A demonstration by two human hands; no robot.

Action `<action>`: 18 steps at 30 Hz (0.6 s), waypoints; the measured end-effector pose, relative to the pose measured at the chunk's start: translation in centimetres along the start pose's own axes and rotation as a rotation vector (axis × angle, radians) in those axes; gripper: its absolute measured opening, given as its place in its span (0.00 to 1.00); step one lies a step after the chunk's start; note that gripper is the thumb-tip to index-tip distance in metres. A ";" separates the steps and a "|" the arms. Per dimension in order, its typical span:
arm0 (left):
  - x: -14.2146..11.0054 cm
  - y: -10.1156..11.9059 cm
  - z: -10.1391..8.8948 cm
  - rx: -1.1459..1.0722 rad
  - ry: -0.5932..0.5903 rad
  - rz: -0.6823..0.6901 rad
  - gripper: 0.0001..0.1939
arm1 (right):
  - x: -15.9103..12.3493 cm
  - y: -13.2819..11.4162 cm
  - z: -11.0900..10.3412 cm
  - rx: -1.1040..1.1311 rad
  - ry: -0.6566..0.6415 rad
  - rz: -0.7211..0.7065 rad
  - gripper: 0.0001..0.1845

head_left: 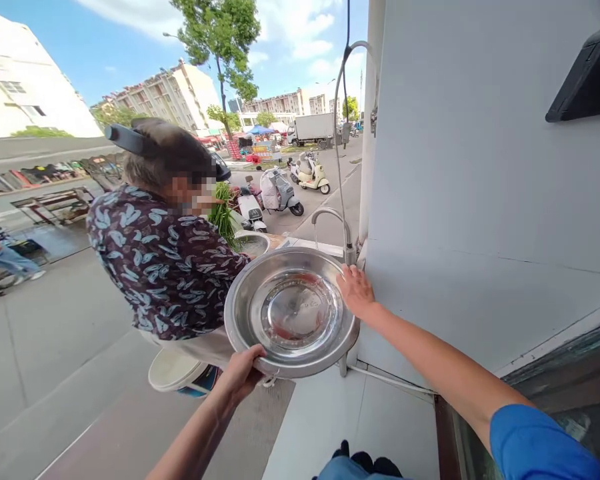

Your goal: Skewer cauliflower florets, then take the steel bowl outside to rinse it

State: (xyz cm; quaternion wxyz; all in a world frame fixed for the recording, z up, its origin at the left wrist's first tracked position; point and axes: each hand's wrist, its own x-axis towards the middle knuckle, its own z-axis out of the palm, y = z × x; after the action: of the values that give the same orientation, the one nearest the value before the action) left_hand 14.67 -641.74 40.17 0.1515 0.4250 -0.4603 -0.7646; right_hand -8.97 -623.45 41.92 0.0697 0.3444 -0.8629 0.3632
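Note:
A wide, round stainless steel basin (300,307) is in front of me, shiny inside, with wet spots and reddish reflections. My left hand (243,371) grips its near left rim, thumb on top and fingers underneath. At the far right side of the rim, my right hand (356,291) is closed over the edge, just below the base of a metal faucet (330,212). Water runs from the spout in a thin stream behind the basin. What supports the basin from below is mostly hidden.
A person in a patterned shirt (165,267) stands close on the left, beside green leafy vegetables (223,213) and another metal basin (253,245). Below is a white bucket (175,369). A grey wall (480,187) rises on the right. Parked scooters (277,190) stand beyond.

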 end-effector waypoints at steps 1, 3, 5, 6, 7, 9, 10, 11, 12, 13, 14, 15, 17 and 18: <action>0.0 0.3 0.1 0.024 -0.004 0.006 0.07 | 0.5 -0.2 0.9 0.021 -0.047 -0.002 0.07; 0.0 0.6 0.1 0.068 -0.015 -0.001 0.06 | 0.8 -0.5 3.1 0.031 -0.131 0.028 0.08; 0.1 0.8 -0.1 0.106 -0.028 -0.023 0.06 | 0.2 -0.4 5.1 0.028 -0.184 0.028 0.14; 0.3 0.8 -0.2 0.123 -0.035 -0.034 0.05 | -0.3 -0.3 5.7 0.022 -0.198 0.019 0.15; 0.5 0.7 -0.4 0.137 -0.037 -0.044 0.05 | -0.8 -0.2 6.2 0.015 -0.206 0.007 0.15; 1.2 0.8 -0.8 0.146 -0.037 -0.066 0.06 | -1.6 0.0 6.2 0.004 -0.221 -0.021 0.17; 1.5 1.0 -1.0 0.142 -0.036 -0.082 0.07 | -1.9 0.0 5.8 0.002 -0.231 -0.038 0.18; 1.9 1.3 -1.1 0.139 -0.036 -0.098 0.08 | -2.1 -0.1 5.2 0.003 -0.238 -0.056 0.18; 2.2 1.7 -1.0 0.142 -0.039 -0.106 0.09 | -2.2 -0.3 4.5 0.006 -0.240 -0.073 0.16; 2.6 2.3 -0.9 0.158 -0.040 -0.106 0.09 | -2.3 -0.4 3.7 0.008 -0.233 -0.087 0.12; 2.9 3.1 -0.6 0.184 -0.038 -0.097 0.09 | -2.5 -0.5 2.8 0.007 -0.218 -0.095 0.06; 3.2 4.0 -0.2 0.213 -0.028 -0.081 0.09 | -2.8 -0.5 1.9 0.003 -0.198 -0.095 0.03; 3.9 6.1 0.6 0.257 0.004 -0.041 0.09 | -3.9 0.2 0.3 -0.015 -0.144 -0.080 0.11; 4.3 7.3 1.1 0.268 0.019 -0.025 0.08 | -4.8 0.8 -0.4 -0.022 -0.117 -0.071 0.15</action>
State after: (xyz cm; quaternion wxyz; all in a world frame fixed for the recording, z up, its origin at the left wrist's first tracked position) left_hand 10.08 -647.69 44.28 0.0880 0.4546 -0.5514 -0.6939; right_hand -5.96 -620.14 39.97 0.0355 0.3945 -0.8568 0.3302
